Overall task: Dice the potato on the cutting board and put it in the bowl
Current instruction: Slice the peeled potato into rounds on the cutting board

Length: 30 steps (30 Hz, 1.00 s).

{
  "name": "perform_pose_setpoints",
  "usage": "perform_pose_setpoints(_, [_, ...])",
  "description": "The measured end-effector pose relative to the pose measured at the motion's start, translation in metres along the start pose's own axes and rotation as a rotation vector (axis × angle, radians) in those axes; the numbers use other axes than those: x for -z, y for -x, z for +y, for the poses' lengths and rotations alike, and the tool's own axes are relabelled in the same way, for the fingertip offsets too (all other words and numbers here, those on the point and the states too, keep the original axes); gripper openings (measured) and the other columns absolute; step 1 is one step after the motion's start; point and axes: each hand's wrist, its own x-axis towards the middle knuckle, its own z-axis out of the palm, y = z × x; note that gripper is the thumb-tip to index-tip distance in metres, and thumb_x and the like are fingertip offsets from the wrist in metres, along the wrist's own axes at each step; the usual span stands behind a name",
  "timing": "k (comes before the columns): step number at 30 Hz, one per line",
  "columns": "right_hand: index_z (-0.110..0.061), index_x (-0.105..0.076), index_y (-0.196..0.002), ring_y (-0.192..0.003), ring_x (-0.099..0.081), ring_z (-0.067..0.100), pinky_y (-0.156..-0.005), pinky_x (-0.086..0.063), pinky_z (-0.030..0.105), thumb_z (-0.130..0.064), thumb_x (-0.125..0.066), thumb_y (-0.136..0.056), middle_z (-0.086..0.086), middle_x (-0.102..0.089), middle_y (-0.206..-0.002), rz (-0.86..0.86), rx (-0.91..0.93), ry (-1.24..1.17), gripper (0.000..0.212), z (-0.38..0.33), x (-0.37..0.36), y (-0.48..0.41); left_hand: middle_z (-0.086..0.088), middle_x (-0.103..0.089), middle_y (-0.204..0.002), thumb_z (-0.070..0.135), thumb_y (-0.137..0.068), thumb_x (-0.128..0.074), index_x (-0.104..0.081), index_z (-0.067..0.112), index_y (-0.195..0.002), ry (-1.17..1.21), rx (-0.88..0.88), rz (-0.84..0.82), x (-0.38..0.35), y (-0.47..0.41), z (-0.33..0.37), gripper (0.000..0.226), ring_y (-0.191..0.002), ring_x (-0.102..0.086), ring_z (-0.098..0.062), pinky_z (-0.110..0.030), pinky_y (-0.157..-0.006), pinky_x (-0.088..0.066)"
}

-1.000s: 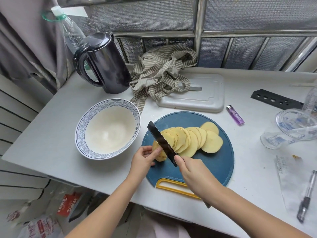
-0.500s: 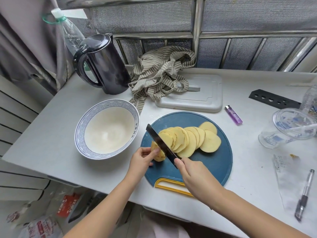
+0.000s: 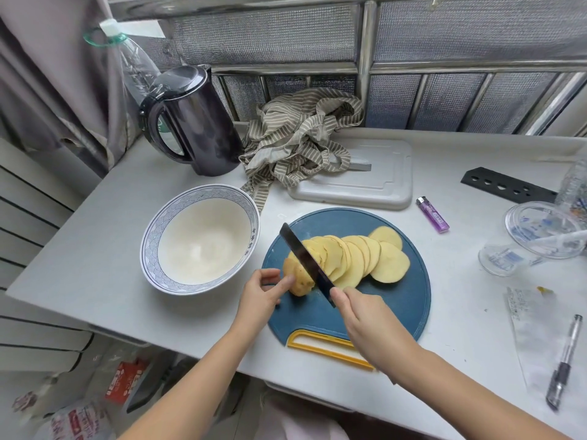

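A round blue cutting board [image 3: 400, 309] with a yellow handle lies near the table's front edge. Several round potato slices [image 3: 365, 258] lean in a fanned row across it. At the row's left end sits the uncut potato end [image 3: 297, 279], pinched by my left hand [image 3: 262, 293] with thumb and fingers. My right hand [image 3: 365, 319] grips a knife whose dark blade [image 3: 306, 262] stands between the potato end and the slices. A white bowl [image 3: 152, 249] with a blue patterned rim stands left of the board and holds nothing.
A black kettle [image 3: 197, 122] and a striped cloth [image 3: 298, 138] stand at the back, beside a white board [image 3: 381, 185]. A purple lighter [image 3: 433, 214], clear plastic cups [image 3: 540, 236], a black perforated strip [image 3: 505, 184] and a pen [image 3: 563, 366] lie to the right.
The blade has shifted slightly left along the potato, and the uncut end in my left hand has become shorter. The slice row and bowl have stayed in place.
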Motion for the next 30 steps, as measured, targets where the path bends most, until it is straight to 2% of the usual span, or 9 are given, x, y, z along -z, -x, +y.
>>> perform_pose_setpoints(2, [-0.011, -0.048, -0.078, -0.057, -0.041, 0.017, -0.057, -0.032, 0.032, -0.043, -0.025, -0.103, 0.001, -0.045, -0.062, 0.039, -0.013, -0.035, 0.047, 0.001, 0.008, 0.0, 0.007, -0.058, -0.106, 0.033, -0.077, -0.079, -0.056, 0.024, -0.109, -0.212, -0.164, 0.017, 0.004, -0.001, 0.003, 0.04, -0.089, -0.057, -0.006, -0.015, -0.066, -0.046])
perform_pose_setpoints(4, [-0.013, -0.047, -0.076, -0.057, -0.04, 0.014, -0.055, -0.032, 0.027, -0.042, -0.026, -0.103, -0.001, -0.044, -0.062, 0.064, -0.025, -0.041, 0.045, 0.002, 0.016, 0.001, 0.016, -0.051, -0.112, 0.032, -0.074, -0.082, -0.055, 0.025, -0.114, -0.449, -0.436, -0.044, 0.007, -0.003, 0.01, 0.049, -0.1, -0.05, -0.001, -0.011, -0.08, -0.042])
perform_pose_setpoints(6, [-0.015, -0.045, -0.074, -0.056, -0.04, 0.013, -0.055, -0.031, 0.025, -0.041, -0.027, -0.104, -0.002, -0.044, -0.062, 0.081, -0.027, -0.039, 0.044, 0.002, 0.02, 0.001, 0.015, -0.05, -0.121, 0.032, -0.073, -0.082, -0.056, 0.022, -0.122, -0.682, -0.686, -0.164, 0.008, -0.005, 0.017, 0.057, -0.112, -0.044, -0.003, -0.014, -0.096, -0.035])
perform_pose_setpoints(8, [-0.013, -0.047, -0.075, -0.057, -0.039, 0.013, -0.056, -0.032, 0.027, -0.041, -0.027, -0.104, -0.002, -0.044, -0.062, 0.091, -0.029, -0.051, 0.044, 0.003, 0.02, 0.002, 0.006, -0.052, -0.128, 0.03, -0.075, -0.08, -0.056, 0.019, -0.127, -0.842, -0.789, -0.245, 0.007, -0.008, 0.021, 0.058, -0.119, -0.041, -0.01, -0.024, -0.104, -0.034])
perform_pose_setpoints(13, [-0.017, -0.043, -0.073, -0.058, -0.04, 0.013, -0.058, -0.032, 0.03, -0.041, -0.027, -0.103, -0.003, -0.045, -0.062, 0.098, -0.03, -0.063, 0.042, 0.006, 0.015, 0.007, -0.003, -0.05, -0.133, 0.032, -0.079, -0.077, -0.054, 0.015, -0.133, -0.931, -0.797, -0.283, 0.006, -0.014, 0.023, 0.061, -0.123, -0.042, -0.019, -0.031, -0.107, -0.035])
perform_pose_setpoints(19, [-0.016, -0.042, -0.072, -0.059, -0.039, 0.014, -0.06, -0.032, 0.032, -0.043, -0.026, -0.103, -0.001, -0.045, -0.063, 0.114, -0.035, -0.059, 0.044, 0.014, 0.01, 0.012, 0.002, -0.047, -0.13, 0.024, -0.08, -0.077, -0.051, 0.016, -0.126, -1.005, -0.71, -0.389, 0.004, -0.02, 0.033, 0.054, -0.119, -0.039, -0.017, -0.028, -0.103, -0.032])
perform_pose_setpoints(23, [-0.013, -0.044, -0.074, -0.058, -0.04, 0.014, -0.058, -0.032, 0.032, -0.044, -0.026, -0.102, -0.001, -0.045, -0.062, 0.129, -0.031, -0.057, 0.046, 0.017, 0.009, 0.014, 0.001, -0.045, -0.128, 0.026, -0.077, -0.079, -0.048, 0.014, -0.124, -1.062, -0.691, -0.422, 0.001, -0.02, 0.04, 0.057, -0.115, -0.038, -0.018, -0.025, -0.1, -0.032])
perform_pose_setpoints(26, [-0.012, -0.047, -0.077, -0.059, -0.042, 0.015, -0.059, -0.034, 0.032, -0.045, -0.025, -0.102, 0.0, -0.048, -0.064, 0.135, -0.034, -0.05, 0.047, 0.02, 0.008, 0.016, -0.002, -0.043, -0.126, 0.035, -0.073, -0.081, -0.047, 0.014, -0.126, -1.157, -0.691, -0.448, 0.0, -0.024, 0.047, 0.066, -0.114, -0.037, -0.019, -0.026, -0.099, -0.034])
perform_pose_setpoints(30, [-0.009, -0.052, -0.083, -0.061, -0.045, 0.016, -0.06, -0.036, 0.033, -0.046, -0.025, -0.102, 0.001, -0.051, -0.066, 0.138, -0.043, -0.042, 0.049, 0.023, 0.009, 0.02, -0.001, -0.041, -0.117, 0.055, -0.067, -0.079, -0.05, 0.015, -0.119, -1.362, -0.742, -0.426, -0.001, -0.02, 0.056, 0.072, -0.107, -0.036, -0.018, -0.023, -0.088, -0.031])
